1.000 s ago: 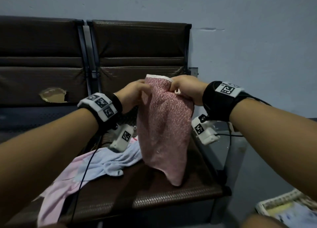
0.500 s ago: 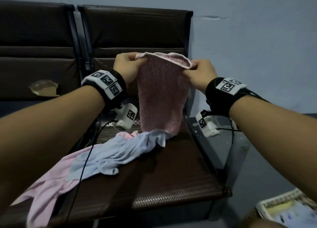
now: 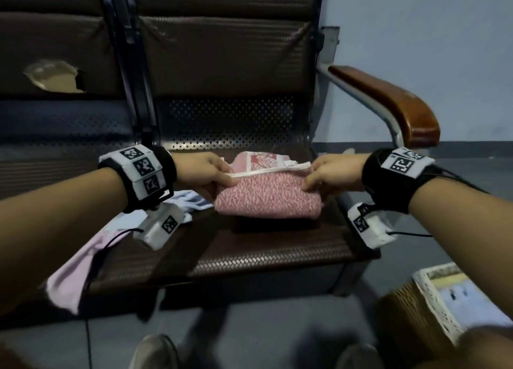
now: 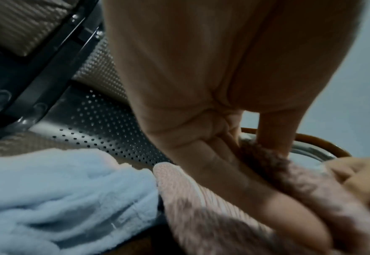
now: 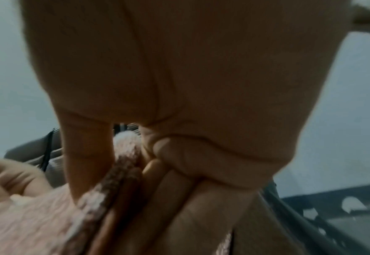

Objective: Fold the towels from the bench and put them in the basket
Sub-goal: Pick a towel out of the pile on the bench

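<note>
Pinching both ends of the red towel (image 3: 268, 199) with your left hand (image 3: 206, 171) and right hand (image 3: 333, 174) keeps the fold squared on the bench seat (image 3: 249, 255), basket (image 3: 433, 307) waiting lower right.

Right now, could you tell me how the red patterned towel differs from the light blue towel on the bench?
The red patterned towel is folded into a neat block; the light blue towel lies crumpled. Both hands, left hand and right hand, grip the red one; nothing holds the blue one. Both rest on the bench.
</note>
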Available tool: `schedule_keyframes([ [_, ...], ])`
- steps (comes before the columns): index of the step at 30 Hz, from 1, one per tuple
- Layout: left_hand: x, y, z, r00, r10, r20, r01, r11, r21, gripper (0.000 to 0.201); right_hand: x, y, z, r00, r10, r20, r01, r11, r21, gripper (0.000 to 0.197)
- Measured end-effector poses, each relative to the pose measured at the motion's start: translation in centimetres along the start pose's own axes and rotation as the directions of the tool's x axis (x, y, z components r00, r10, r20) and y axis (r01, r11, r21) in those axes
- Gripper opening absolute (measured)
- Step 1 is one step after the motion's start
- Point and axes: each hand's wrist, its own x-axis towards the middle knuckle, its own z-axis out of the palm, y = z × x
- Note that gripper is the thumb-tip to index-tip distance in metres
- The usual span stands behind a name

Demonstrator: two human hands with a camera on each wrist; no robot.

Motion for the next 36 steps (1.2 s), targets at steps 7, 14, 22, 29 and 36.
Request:
schedule_keyframes([
  [7,3.2,-1.1,-0.2,0.990,-0.067,-0.128,0.054,0.993,-0.100,0.015,2.5,1.4,0.5,0.992,0.123,-0.029,-0.115,0.975,0.190,0.009],
  [14,9.2,-1.5,-0.2,0.830,-0.007,-0.557,-0.141,0.965,-0.222,0.019,8.5,1.2,1.3,0.895,0.010,-0.447,0.021,0.998,0.064,0.015],
  [22,12.1,-3.5,-0.5,0.657,0.034,-0.753,-0.051,0.999,0.001,0.012,10.1,1.1,1.4,0.794,-0.197,-0.574,0.071,0.969,-0.235,0.030],
  [29,9.2,-3.6,0.7,0.736,0.252,-0.628,-0.230,0.966,0.119,0.014,6.3,1.0,4.2,0.902,-0.403,-0.153,0.264,0.798,-0.541,0.045],
  [36,6.2,-6.5,3.7,0.897,0.388,-0.213,-0.185,0.766,0.615,0.090,5.6,2.5,4.2,0.961,-0.271,-0.054,0.158,0.699,-0.697,0.086],
])
